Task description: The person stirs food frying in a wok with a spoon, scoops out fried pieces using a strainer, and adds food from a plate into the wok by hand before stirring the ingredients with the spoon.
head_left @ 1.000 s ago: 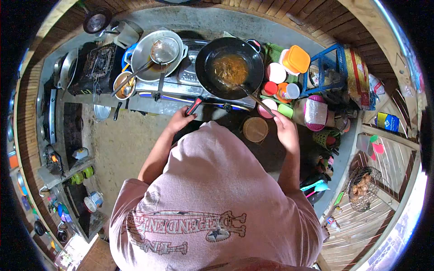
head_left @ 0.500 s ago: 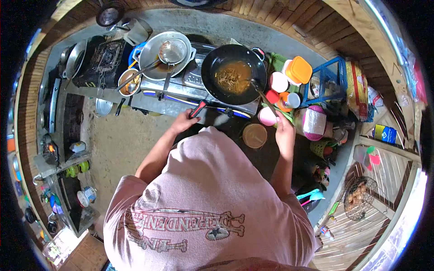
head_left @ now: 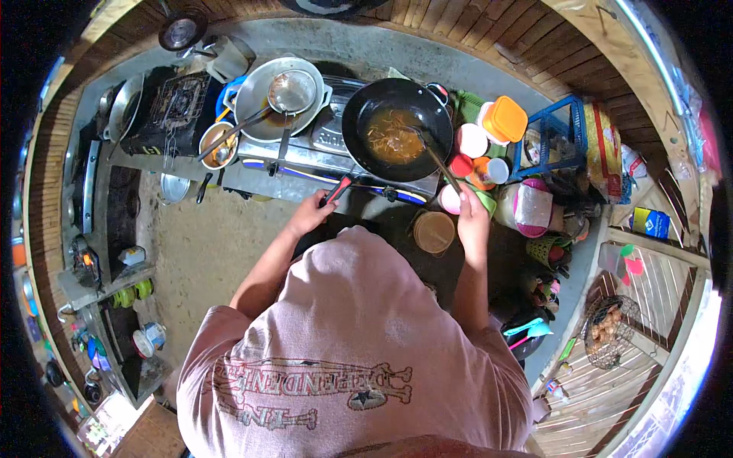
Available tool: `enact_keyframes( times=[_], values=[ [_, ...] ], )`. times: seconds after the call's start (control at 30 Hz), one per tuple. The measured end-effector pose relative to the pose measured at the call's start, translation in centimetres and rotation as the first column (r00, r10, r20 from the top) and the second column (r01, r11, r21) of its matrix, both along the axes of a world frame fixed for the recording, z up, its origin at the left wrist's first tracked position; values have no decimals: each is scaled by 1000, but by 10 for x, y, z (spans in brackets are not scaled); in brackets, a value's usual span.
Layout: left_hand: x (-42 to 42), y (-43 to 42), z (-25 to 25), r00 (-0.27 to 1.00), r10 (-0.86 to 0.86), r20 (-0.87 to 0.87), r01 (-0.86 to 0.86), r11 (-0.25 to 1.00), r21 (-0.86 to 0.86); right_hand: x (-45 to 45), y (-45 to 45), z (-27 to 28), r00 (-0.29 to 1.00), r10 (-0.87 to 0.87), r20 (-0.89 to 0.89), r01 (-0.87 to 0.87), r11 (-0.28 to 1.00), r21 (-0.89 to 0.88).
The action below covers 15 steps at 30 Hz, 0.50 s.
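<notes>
Black and round, one wok [head_left: 357, 111] sits on the stove [head_left: 330, 128], right of one grey pan [head_left: 250, 85]; the left hand [head_left: 311, 213] clamps the wok's red-edged handle [head_left: 337, 190], the right hand [head_left: 473, 217] one slim utensil [head_left: 438, 159] touching stringy food [head_left: 393, 139].

Large outlined letters on the pink shirt [head_left: 343, 305], nearer the wearer than the left grip [head_left: 310, 214] and right grip [head_left: 473, 221], read "DEPENDEN", with "IN" on a separate line; a star emblem [head_left: 368, 398] is printed beside them. Lettering on the blue-and-yellow packet [head_left: 650, 223], beyond the right grip's outer side, is too small to read.
</notes>
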<state>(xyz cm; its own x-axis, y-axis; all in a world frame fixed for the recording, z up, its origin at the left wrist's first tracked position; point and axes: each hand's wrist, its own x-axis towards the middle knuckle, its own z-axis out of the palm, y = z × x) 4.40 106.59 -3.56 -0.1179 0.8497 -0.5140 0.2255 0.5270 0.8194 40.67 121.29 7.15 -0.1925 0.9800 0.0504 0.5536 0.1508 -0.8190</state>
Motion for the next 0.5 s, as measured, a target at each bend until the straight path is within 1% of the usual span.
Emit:
enact_keyframes(
  times=[0.03, 0.07, 0.1, 0.17, 0.2, 0.27, 0.3, 0.37, 0.43, 0.5],
  values=[
    [1, -1, 5, 996, 42, 75, -40, 998, -38, 2, -10, 11, 1000, 9, -4, -9, 1000, 16],
    [1, -2, 4, 996, 37, 81, -34, 999, -33, 8, -18, 17, 997, -10, 76, 8, 1000, 26],
    [-1, -3, 1, 993, 45, 112, -42, 999, -29, 13, -26, 22, 997, -17, 81, 14, 999, 33],
    [-5, -3, -5, 988, 46, 149, -43, 999, -20, 17, -40, 30, 988, -50, 147, 61, 996, -70],
    [-8, -4, -7, 987, 22, 160, -19, 1000, -19, 19, -45, 34, 975, -72, 210, 109, 979, -171],
    [-14, -2, -11, 985, -3, 175, 5, 1000, -7, 25, -53, 19, 975, -108, 196, 140, 978, -157],
    [-17, -3, -12, 978, -6, 207, 9, 1000, -13, 21, -57, 20, 975, -138, 176, 166, 974, -156],
    [-25, -6, -19, 971, -18, 240, 22, 1000, -15, 13, -65, 25, 969, -136, 205, 164, 978, -125],
    [-33, -5, -21, 967, -111, 228, 112, 994, 9, 2, -71, 30, 970, -136, 203, 144, 989, -24],
    [-38, -5, -18, 966, -122, 228, 127, 992, -5, -9, -76, 34, 964, -146, 221, 148, 989, 10]
  ],
)
